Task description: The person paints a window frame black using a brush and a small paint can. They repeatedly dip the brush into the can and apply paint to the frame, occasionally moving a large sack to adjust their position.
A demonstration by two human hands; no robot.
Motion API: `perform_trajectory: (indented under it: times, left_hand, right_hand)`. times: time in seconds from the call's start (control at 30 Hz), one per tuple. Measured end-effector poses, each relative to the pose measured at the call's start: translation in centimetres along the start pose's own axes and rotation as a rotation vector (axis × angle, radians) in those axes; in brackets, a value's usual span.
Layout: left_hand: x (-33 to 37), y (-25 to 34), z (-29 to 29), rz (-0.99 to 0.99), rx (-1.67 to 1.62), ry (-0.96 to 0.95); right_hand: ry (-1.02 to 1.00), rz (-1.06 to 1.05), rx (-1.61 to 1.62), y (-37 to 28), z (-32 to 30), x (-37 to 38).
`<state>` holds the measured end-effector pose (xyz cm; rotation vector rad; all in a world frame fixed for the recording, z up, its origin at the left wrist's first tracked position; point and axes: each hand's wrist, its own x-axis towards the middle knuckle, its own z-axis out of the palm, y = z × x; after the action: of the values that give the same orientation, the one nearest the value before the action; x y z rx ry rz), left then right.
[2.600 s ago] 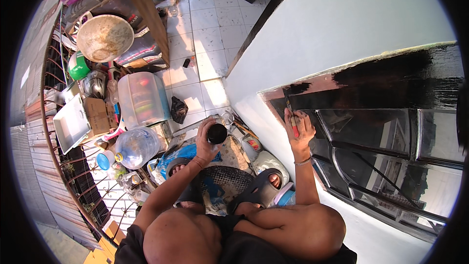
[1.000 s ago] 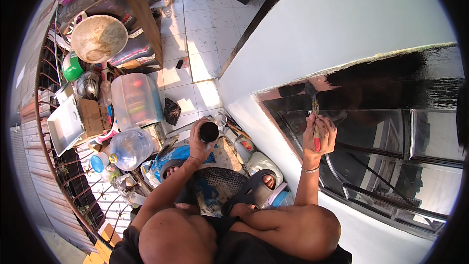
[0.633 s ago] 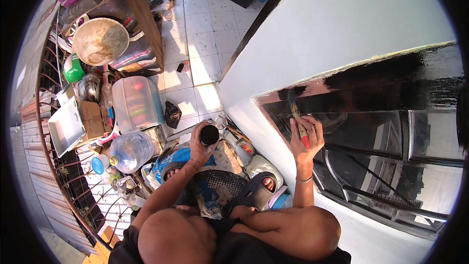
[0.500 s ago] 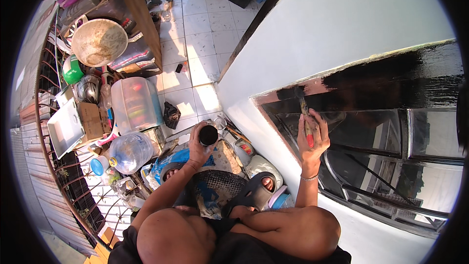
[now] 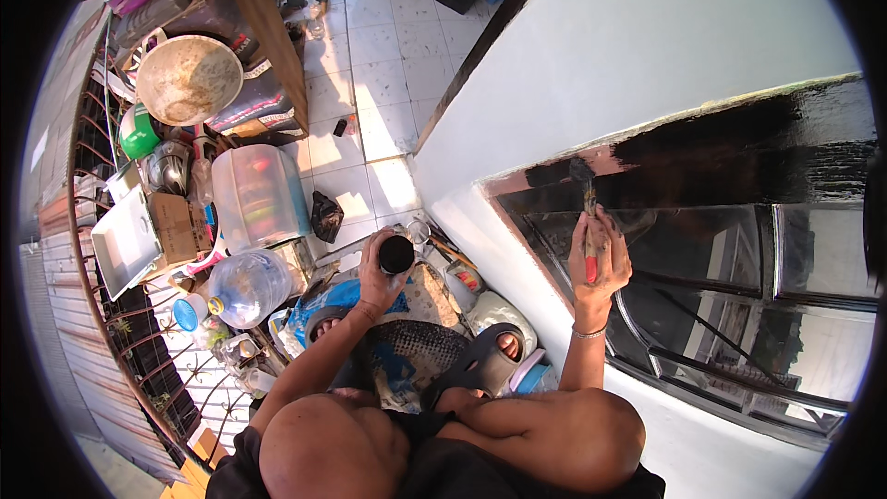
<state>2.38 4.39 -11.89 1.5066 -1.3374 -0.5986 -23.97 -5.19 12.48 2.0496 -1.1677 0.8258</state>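
Note:
In my right hand [image 5: 601, 257] is a paintbrush [image 5: 590, 212] with a red-tipped, paint-stained handle. Its dark bristles touch the window frame [image 5: 702, 162], where black paint meets a strip of reddish-brown surface. My left hand [image 5: 374, 273] wraps round a cup of black paint [image 5: 397, 254], held above the cluttered ground between my feet. Below the painted band sit dark glass panes [image 5: 698, 245] with black bars. White wall [image 5: 647, 65] borders the frame on its upper side.
Left of me stand a clear plastic bin [image 5: 259, 199], a large water bottle [image 5: 248, 288], a cardboard box [image 5: 176, 226] and a white tray [image 5: 125, 240]. A stained round basin [image 5: 189, 80] lies farther off. A black plastic bag [image 5: 326, 216] rests on the tiled floor [image 5: 379, 111].
My right hand has moved slightly to the right with the paintbrush, and black paint now covers a bit more of the reddish-brown strip. My left hand stays nearly still with the cup.

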Motion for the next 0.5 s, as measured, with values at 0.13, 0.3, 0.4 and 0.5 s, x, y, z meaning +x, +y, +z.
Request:
perform_trajectory:
  times: [0.13,0.3,0.4,0.5]
  left_hand:
    - [-0.1,0.0,0.3,-0.021,-0.007,-0.006]
    - [0.1,0.2,0.6,-0.013,-0.022,-0.021]
    - [0.0,0.1,0.3,-0.020,-0.026,-0.015]
    - [-0.1,0.2,0.1,-0.036,-0.022,-0.011]
  right_hand:
    - [0.028,0.112,-0.003,-0.6,-1.2,-1.6]
    - [-0.097,0.117,0.140,-0.5,0.9,-3.5]
    - [0.065,0.079,0.058,0.5,-0.3,-0.8]
    - [0.083,0.058,-0.022,-0.8,-2.7,-0.1]
